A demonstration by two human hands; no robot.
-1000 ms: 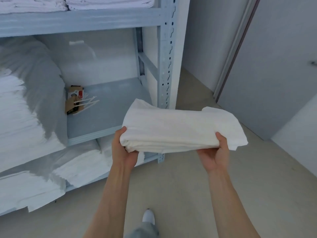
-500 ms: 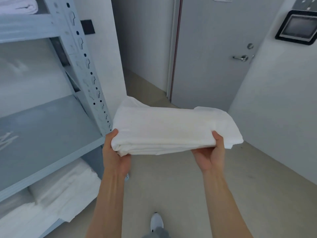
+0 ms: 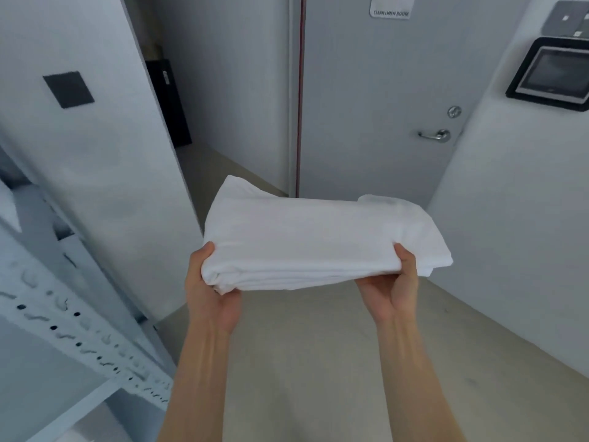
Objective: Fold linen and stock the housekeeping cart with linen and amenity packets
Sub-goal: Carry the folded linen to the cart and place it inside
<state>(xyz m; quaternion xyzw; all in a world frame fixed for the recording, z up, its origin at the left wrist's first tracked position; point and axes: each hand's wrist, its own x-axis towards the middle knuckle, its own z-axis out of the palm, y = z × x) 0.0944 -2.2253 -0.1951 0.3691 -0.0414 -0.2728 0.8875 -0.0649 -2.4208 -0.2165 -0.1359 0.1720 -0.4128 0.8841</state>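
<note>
You hold the folded white linen [image 3: 322, 240] in front of you, above the floor [image 3: 318, 362], with one hand at each end. Your left hand [image 3: 212, 298] grips the left end, thumb on top and fingers hidden below, and your right hand [image 3: 393, 288] grips the right end the same way. Behind the linen is a closed grey door [image 3: 382, 106], and the metal shelf frame [image 3: 79, 339] is at your left.
</note>
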